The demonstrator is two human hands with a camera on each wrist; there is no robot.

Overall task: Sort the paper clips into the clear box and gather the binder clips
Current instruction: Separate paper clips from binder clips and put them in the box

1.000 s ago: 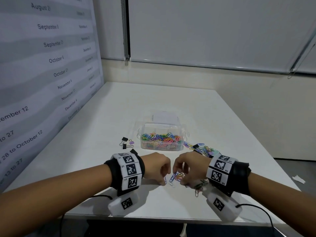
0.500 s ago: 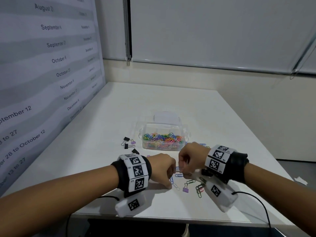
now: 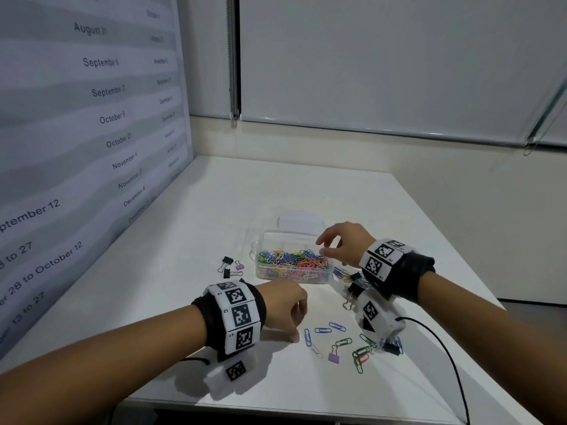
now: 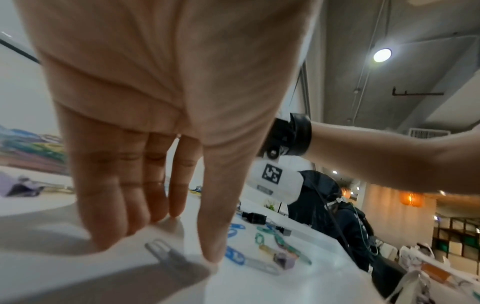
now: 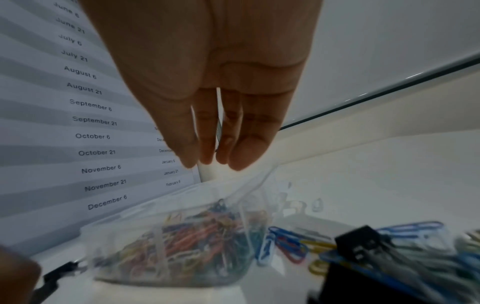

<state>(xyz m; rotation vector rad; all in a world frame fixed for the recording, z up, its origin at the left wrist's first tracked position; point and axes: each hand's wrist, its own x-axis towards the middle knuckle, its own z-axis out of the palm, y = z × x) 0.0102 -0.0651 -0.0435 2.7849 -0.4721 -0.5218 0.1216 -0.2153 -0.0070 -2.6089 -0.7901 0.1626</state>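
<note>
The clear box [image 3: 253,253] of coloured paper clips [image 3: 291,259] stands open mid-table. My right hand [image 3: 320,245] hovers over its right end with fingers spread and nothing in them; in the right wrist view the right hand [image 5: 213,164] hangs above the box [image 5: 124,226]. My left hand [image 3: 294,332] rests its fingertips on the table beside loose paper clips [image 3: 322,330]. In the left wrist view a grey clip [image 4: 161,250] lies between the left hand's [image 4: 168,242] thumb and fingers, untouched. A purple binder clip [image 3: 333,357] lies among the loose clips.
Black binder clips [image 3: 227,262] and a small purple one [image 3: 240,266] lie left of the box. Another black binder clip [image 3: 356,288] sits in a clip pile right of it. The lid [image 3: 299,220] lies behind the box. A calendar wall borders the table [image 3: 214,210] on the left.
My right hand left the spot beside the left hand, rose to the box and spread its fingers. The left hand stayed low at the front.
</note>
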